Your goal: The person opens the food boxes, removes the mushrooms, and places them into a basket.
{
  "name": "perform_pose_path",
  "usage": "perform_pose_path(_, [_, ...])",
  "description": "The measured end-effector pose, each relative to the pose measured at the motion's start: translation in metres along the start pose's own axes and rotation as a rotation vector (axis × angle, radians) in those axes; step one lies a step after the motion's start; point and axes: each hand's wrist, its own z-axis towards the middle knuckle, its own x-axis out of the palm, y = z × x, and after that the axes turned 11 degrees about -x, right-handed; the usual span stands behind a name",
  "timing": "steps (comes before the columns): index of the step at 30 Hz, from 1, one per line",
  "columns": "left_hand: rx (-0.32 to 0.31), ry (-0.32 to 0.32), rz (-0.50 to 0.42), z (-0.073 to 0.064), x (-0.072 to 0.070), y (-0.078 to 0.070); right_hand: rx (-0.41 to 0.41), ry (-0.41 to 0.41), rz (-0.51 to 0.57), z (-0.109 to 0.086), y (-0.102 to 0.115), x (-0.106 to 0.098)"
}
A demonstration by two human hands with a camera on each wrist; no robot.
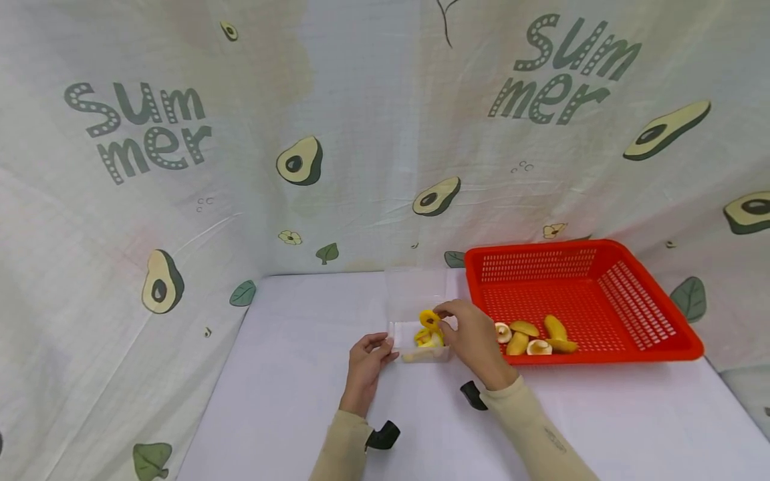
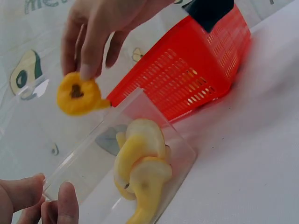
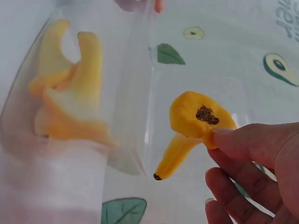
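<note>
My right hand [image 1: 472, 337] pinches a yellow mushroom [image 3: 198, 116] by its cap edge, thumb against fingers. The cap has a dark brown centre and the stem, hanging down, ends in a dark tip. It is held above a clear plastic box [image 1: 448, 354], whose transparent lid [image 1: 415, 290] stands raised at the back. Inside the box lie several pale yellow mushrooms [image 2: 147, 168], piled against one another. At the box's left side, my left hand [image 1: 367, 364] grips the wall between thumb and fingers [image 2: 68, 205].
A red perforated plastic basket [image 1: 637, 294] stands to the right on the white table [image 1: 289, 374]. In its near left part lie several brown-yellow mushrooms [image 1: 525, 328] and white-and-brown ones [image 1: 539, 347]. Behind hangs a cloth [image 1: 361, 133] printed with avocados and leaves.
</note>
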Motion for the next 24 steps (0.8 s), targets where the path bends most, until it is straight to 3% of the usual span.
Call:
perform_pose_path(8, [-0.003, -0.015, 0.012, -0.002, -0.001, -0.001, 0.094, -0.027, 0.043, -0.013, -0.011, -0.034])
perform_pose_path(24, [-0.002, 0.014, -0.015, -0.001, -0.001, 0.0, 0.089, -0.132, -0.038, -0.04, -0.049, -0.077])
